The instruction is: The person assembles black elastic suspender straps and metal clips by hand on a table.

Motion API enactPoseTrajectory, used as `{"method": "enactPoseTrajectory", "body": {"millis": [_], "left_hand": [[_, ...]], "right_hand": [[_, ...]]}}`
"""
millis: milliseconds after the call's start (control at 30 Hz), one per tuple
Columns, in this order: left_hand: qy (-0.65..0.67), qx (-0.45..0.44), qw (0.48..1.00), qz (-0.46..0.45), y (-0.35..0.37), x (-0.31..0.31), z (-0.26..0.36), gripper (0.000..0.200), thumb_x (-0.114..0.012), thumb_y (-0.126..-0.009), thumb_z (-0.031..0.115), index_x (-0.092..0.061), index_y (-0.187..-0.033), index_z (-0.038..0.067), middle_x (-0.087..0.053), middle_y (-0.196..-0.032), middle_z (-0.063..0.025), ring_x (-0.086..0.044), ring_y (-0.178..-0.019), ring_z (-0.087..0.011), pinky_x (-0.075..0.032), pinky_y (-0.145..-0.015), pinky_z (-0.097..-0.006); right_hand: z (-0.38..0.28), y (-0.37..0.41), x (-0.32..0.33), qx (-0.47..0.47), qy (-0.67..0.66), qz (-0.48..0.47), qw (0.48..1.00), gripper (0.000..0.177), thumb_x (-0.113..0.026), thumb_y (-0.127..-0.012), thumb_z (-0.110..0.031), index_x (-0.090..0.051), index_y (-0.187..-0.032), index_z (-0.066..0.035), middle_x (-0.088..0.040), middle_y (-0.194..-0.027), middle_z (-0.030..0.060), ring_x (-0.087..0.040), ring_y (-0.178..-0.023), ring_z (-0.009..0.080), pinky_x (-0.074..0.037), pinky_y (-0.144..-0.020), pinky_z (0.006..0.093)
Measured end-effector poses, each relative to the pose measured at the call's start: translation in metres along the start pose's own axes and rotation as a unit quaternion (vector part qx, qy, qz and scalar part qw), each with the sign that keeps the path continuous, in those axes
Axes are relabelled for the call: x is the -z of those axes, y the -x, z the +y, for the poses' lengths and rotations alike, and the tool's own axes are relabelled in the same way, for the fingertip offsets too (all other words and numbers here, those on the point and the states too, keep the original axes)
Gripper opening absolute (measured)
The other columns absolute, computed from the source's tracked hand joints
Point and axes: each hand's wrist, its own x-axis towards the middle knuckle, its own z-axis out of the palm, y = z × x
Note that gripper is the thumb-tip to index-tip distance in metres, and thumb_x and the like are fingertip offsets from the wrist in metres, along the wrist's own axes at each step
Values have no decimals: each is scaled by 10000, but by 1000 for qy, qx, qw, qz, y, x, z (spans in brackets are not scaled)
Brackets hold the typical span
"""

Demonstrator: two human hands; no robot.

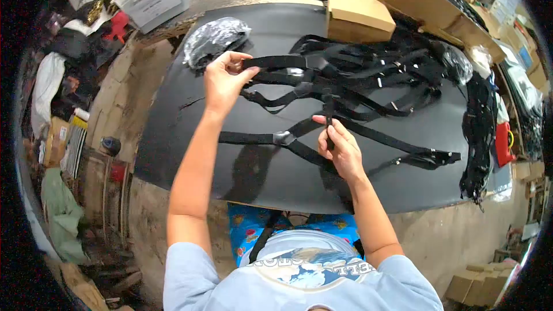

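Over a dark table, my left hand [226,79] pinches the end of a black elastic strap of a pair of suspenders [279,61], held stretched sideways. This strap runs right to a dark joining patch [315,62]. Lower and to the right, my right hand [341,145] has thumb and fingers closed on another black strap [329,106] that comes down from the joined part. Flat on the table nearest me lies a second pair of suspenders [247,137], its shiny joining patch [283,137] left of my right hand and its ends spread right.
A heap of black straps [380,69] covers the table's far right. Behind it stand a cardboard box [360,18] and a longer open carton [432,8]. A clear plastic bag [216,39] sits far left. Bundled straps [479,132] hang over the right edge.
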Motion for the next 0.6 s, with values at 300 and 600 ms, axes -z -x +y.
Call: {"method": "enactPoseTrajectory", "body": {"millis": [300,600], "left_hand": [[483,-28,870,92,24,-55,12,213,-684,-815,-56,-603,-975,59,-691,-1023,-110,-661,-926,-156,-500,-826,-255],[412,-79,902,-99,47,-92,56,282,-553,-911,-25,-461,-1172,32,-651,-1113,-223,-683,-896,-245,-539,-822,-316]], "right_hand": [[-45,23,-57,65,119,-2,991,118,-453,-1007,-178,-441,-990,-61,-669,-749,180,-488,-385,102,-335,-370,194],[-81,44,-69,80,128,135,979,204,-569,-966,-235,-515,-853,-73,-550,-528,27,-460,-368,51,-255,-340,182]]}}
